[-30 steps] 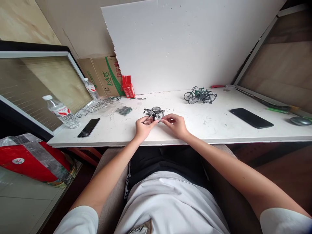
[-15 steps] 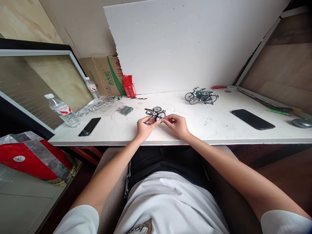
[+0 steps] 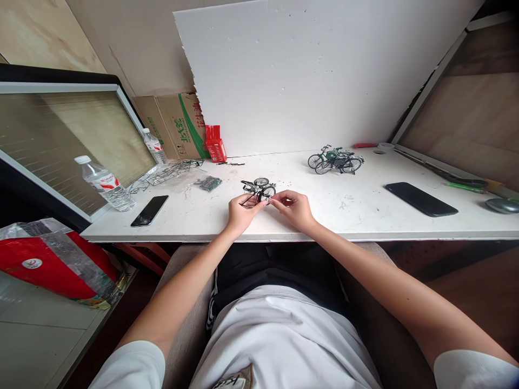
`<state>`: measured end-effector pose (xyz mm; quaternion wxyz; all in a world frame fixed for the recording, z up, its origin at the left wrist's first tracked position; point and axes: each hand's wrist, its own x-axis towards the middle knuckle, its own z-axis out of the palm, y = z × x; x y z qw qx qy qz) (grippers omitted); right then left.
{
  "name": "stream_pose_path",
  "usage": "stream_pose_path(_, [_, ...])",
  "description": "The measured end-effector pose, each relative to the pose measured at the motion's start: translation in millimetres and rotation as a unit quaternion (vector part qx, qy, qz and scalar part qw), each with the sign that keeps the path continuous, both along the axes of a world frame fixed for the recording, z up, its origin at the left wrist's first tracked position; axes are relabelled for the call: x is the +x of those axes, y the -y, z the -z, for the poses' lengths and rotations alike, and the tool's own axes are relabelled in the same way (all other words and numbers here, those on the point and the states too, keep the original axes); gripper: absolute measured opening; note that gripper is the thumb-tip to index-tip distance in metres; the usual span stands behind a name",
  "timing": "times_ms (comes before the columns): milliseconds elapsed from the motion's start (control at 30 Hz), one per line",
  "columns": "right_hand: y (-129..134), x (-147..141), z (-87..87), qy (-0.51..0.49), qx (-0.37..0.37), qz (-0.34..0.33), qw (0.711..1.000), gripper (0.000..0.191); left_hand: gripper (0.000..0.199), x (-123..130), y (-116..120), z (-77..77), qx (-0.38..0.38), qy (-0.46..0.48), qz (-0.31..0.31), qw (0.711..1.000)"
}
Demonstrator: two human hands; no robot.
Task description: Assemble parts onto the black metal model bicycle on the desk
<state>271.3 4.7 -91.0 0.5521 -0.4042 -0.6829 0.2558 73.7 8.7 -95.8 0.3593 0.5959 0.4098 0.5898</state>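
A small black model bicycle (image 3: pixel 259 189) with spoked wheels is tilted over the white table (image 3: pixel 324 216), near its front edge. My left hand (image 3: pixel 242 212) is closed round the lower left part of the model, thumb reaching toward a wheel. At that wheel's lower right, my right hand (image 3: pixel 295 208) has its thumb and forefinger pinched together; anything between the fingertips is too small to make out. Further back and to the right stand assembled dark green model bicycles (image 3: pixel 334 159), close together.
Left side: a phone (image 3: pixel 150 210), two water bottles (image 3: pixel 107 183), thin part frames (image 3: pixel 172 172), a small bag of parts (image 3: pixel 210 183) and a red box (image 3: pixel 215 145). Right side: a black case (image 3: pixel 420 199), a mouse (image 3: pixel 501 205) and a green tool (image 3: pixel 466 187).
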Motion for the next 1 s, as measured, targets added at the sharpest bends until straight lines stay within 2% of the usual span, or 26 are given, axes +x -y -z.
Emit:
stream_pose_path(533, [-1.8, 1.4, 4.2, 0.003, 0.041, 0.013, 0.999, 0.036, 0.037, 0.2, 4.1, -4.3, 0.032, -0.044, 0.022, 0.998])
stream_pose_path(800, [-1.4, 1.6, 4.0, -0.006, 0.009, 0.013, 1.0, 0.04, 0.036, -0.5, 5.3, -6.5, 0.029, -0.05, 0.024, 0.998])
stream_pose_path(1000, [0.2, 1.4, 3.4, 0.001, 0.035, 0.007, 0.999, 0.032, 0.034, 0.2, 5.8, -7.3, 0.045, -0.051, 0.03, 0.997])
